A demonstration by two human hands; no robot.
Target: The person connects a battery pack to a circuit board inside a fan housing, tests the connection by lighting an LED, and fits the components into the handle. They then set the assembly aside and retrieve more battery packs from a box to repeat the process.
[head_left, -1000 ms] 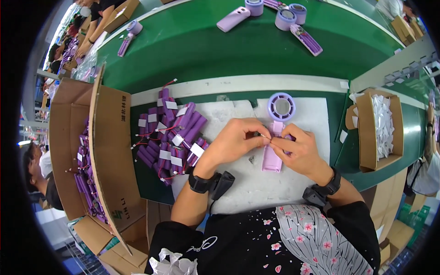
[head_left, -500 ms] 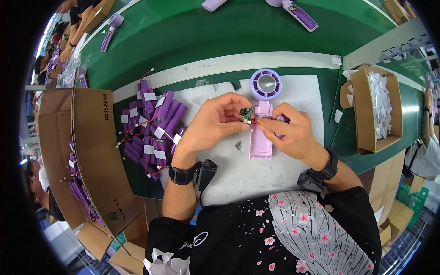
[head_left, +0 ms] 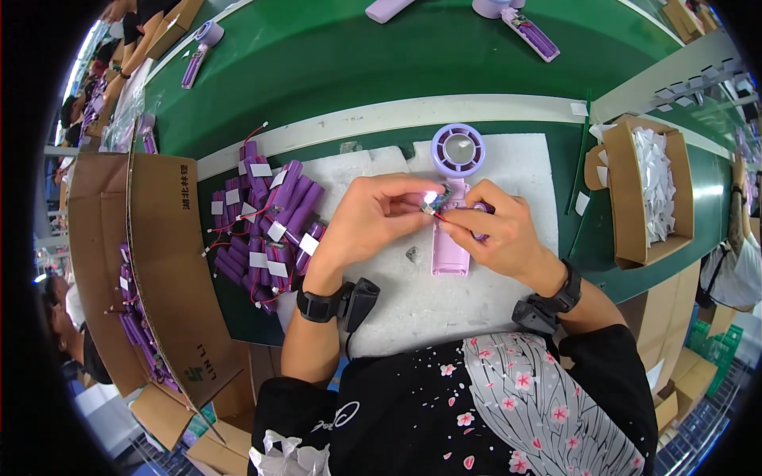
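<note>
My left hand (head_left: 369,222) pinches a small circuit board (head_left: 445,195), on which a bright white light (head_left: 431,197) is glowing. Close against it, my right hand (head_left: 504,230) has its fingers round a purple battery (head_left: 482,216), mostly hidden by the fingers. A short red wire (head_left: 439,216) runs from those fingers to the board's edge. Beneath both hands lies a handheld fan with a round lavender head (head_left: 458,151) and an open pale pink handle shell (head_left: 451,252), partly covered by my hands.
A white foam mat (head_left: 381,309) lies under the work. Several wired purple batteries (head_left: 278,214) are heaped to the left, beside a large cardboard box (head_left: 178,278). A carton (head_left: 627,198) of white pieces stands right. Fan parts (head_left: 530,36) rest on the green belt (head_left: 317,55) beyond.
The light on the circuit board has come on, and the board has turned in my left fingers. Fan parts on the far belt have shifted right.
</note>
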